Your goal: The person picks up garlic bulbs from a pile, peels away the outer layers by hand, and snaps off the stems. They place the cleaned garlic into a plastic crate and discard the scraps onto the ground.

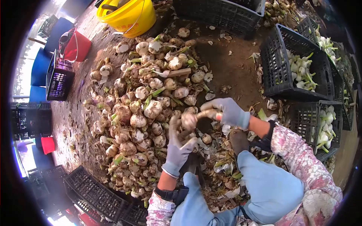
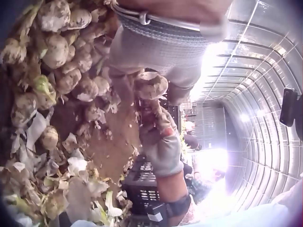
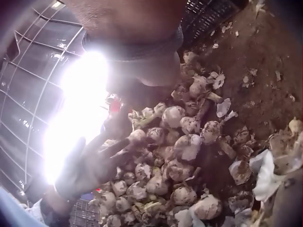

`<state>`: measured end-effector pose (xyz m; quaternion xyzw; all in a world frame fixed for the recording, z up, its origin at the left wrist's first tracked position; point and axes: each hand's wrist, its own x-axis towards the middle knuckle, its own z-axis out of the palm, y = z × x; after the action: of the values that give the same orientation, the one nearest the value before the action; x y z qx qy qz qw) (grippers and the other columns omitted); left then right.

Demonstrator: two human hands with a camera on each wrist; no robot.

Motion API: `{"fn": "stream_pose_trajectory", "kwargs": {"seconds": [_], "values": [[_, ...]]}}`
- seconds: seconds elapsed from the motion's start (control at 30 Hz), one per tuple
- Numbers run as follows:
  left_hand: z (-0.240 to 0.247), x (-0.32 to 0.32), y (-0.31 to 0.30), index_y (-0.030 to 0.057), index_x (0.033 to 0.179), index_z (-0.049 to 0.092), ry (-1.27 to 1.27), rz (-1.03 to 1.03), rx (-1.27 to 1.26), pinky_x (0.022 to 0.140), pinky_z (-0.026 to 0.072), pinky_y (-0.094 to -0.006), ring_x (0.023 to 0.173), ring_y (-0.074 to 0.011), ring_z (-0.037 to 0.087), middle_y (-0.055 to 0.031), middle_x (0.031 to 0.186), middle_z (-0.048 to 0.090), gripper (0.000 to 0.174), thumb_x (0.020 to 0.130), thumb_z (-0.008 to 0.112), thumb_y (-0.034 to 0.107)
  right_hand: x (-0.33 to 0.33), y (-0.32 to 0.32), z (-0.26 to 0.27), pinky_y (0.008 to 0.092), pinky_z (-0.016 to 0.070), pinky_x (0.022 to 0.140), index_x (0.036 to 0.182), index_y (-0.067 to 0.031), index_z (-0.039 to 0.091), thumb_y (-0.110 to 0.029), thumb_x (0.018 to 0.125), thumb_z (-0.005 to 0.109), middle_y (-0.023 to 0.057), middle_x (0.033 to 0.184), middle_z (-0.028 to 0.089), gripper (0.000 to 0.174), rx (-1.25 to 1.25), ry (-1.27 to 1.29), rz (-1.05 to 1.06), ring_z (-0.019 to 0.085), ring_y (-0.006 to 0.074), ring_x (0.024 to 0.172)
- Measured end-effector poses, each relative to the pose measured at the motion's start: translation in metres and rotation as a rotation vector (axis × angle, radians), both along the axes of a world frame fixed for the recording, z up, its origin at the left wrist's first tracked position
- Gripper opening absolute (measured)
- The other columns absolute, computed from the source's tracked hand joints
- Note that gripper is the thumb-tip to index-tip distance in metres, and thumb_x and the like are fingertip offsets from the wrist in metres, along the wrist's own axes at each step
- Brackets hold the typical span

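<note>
A garlic bulb (image 1: 188,121) with dry, dirty skin is held between the fingers and thumb of my gloved left hand (image 1: 178,147). It also shows at the left hand in the left wrist view, as a pale round bulb (image 2: 154,88). My gloved right hand (image 1: 230,112) pinches the stalk (image 1: 208,114) that runs from this bulb. A small orange-red patch shows at the right hand's fingers. Below and left of both hands spreads a heap of unpeeled garlic bulbs (image 1: 137,120). In the right wrist view, glare and shadow hide most of the right hand's fingers.
Black crates with white trimmed garlic (image 1: 301,71) stand at the right, a nearer crate (image 1: 301,120) beside my right arm. A yellow bucket (image 1: 145,20) and a red bucket (image 1: 81,47) are beyond the heap. Loose peelings (image 1: 226,165) litter the ground between my legs.
</note>
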<state>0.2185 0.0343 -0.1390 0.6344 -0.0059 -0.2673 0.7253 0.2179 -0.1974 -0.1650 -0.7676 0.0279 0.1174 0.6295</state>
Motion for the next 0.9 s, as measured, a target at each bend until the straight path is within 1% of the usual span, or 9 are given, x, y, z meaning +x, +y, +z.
{"fn": "stream_pose_trajectory", "kwargs": {"seconds": [0.07,0.13,0.2,0.33,0.4,0.5,0.73,0.83,0.9], "values": [[-0.005,0.003,0.003,-0.0003,0.140,0.026,-0.194,-0.211,0.199,0.097,0.0384,-0.0270,0.113,-0.0179,0.049,-0.0120,0.129,0.046,0.077,0.078,0.069,0.012,-0.010,0.000,0.011,0.0253,0.0479,0.073,0.104,-0.0033,0.065,-0.014,0.083,0.065,0.0076,0.087,0.066,0.023,0.093,-0.130,0.101,0.061,0.0091,0.080],[-0.007,-0.001,-0.001,-0.0011,0.136,0.034,-0.021,-0.118,0.070,0.091,0.0436,-0.0263,0.107,-0.0143,0.051,-0.0078,0.122,0.049,0.071,0.075,0.070,0.006,-0.017,0.006,0.009,0.0245,0.0479,0.077,0.112,-0.0042,0.061,-0.018,0.086,0.063,0.0057,0.093,0.065,0.029,0.167,-0.051,0.108,0.059,0.0082,0.088],[0.004,-0.003,-0.008,-0.0015,0.134,0.035,-0.015,-0.063,0.049,0.092,0.0429,-0.0264,0.107,-0.0143,0.051,-0.0079,0.122,0.050,0.070,0.074,0.070,0.005,-0.027,0.025,0.019,0.0248,0.0478,0.082,0.121,-0.0040,0.053,-0.023,0.090,0.059,0.0045,0.103,0.062,0.037,0.744,0.218,-0.283,0.058,0.0109,0.094],[-0.001,-0.007,-0.016,-0.0029,0.131,0.037,-0.192,-0.008,0.107,0.094,0.0425,-0.0274,0.110,-0.0148,0.051,-0.0087,0.123,0.050,0.067,0.073,0.069,0.000,-0.042,0.055,-0.020,0.0247,0.0480,0.081,0.123,0.0004,0.049,-0.026,0.092,0.056,0.0039,0.109,0.060,0.041,1.087,0.243,-0.258,0.056,0.0092,0.095],[-0.015,-0.007,-0.010,-0.0037,0.131,0.036,-0.476,-0.096,0.317,0.094,0.0427,-0.0279,0.110,-0.0156,0.052,-0.0093,0.124,0.050,0.067,0.073,0.069,-0.001,-0.030,0.055,-0.005,0.0244,0.0476,0.081,0.117,0.0016,0.054,-0.025,0.091,0.057,0.0042,0.106,0.061,0.037,0.917,0.130,-0.188,0.057,0.0096,0.095],[-0.010,-0.006,-0.015,-0.0048,0.130,0.037,-0.363,-0.019,0.197,0.097,0.0416,-0.0297,0.111,-0.0167,0.051,-0.0109,0.123,0.050,0.067,0.072,0.071,-0.003,-0.023,0.054,0.017,0.0266,0.0468,0.082,0.109,0.0019,0.061,-0.025,0.089,0.061,0.0041,0.100,0.064,0.034,0.855,0.338,-0.247,0.058,0.0105,0.092],[0.008,-0.009,-0.020,-0.0045,0.130,0.037,-0.069,0.062,-0.003,0.096,0.0423,-0.0302,0.110,-0.0167,0.051,-0.0103,0.123,0.051,0.069,0.071,0.071,-0.005,-0.028,0.048,0.009,0.0287,0.0462,0.089,0.117,0.0026,0.056,-0.020,0.089,0.061,0.0074,0.107,0.062,0.037,0.737,0.276,-0.178,0.057,0.0138,0.101],[0.013,-0.005,-0.020,-0.0047,0.130,0.037,-0.078,0.065,-0.042,0.096,0.0421,-0.0311,0.110,-0.0169,0.052,-0.0095,0.118,0.054,0.067,0.073,0.071,0.001,-0.028,0.045,-0.001,0.0299,0.0456,0.091,0.116,0.0026,0.056,-0.020,0.089,0.061,0.0089,0.109,0.061,0.036,0.535,0.148,-0.115,0.057,0.0155,0.103],[0.017,-0.002,-0.016,-0.0021,0.128,0.041,-0.143,-0.037,0.089,0.083,0.0494,-0.0330,0.100,-0.0201,0.057,-0.0122,0.112,0.058,0.055,0.082,0.064,0.019,-0.028,0.043,-0.003,0.0318,0.0453,0.092,0.110,0.0021,0.058,-0.021,0.089,0.062,0.0098,0.109,0.061,0.032,0.564,-0.072,-0.093,0.056,0.0171,0.106]]}}
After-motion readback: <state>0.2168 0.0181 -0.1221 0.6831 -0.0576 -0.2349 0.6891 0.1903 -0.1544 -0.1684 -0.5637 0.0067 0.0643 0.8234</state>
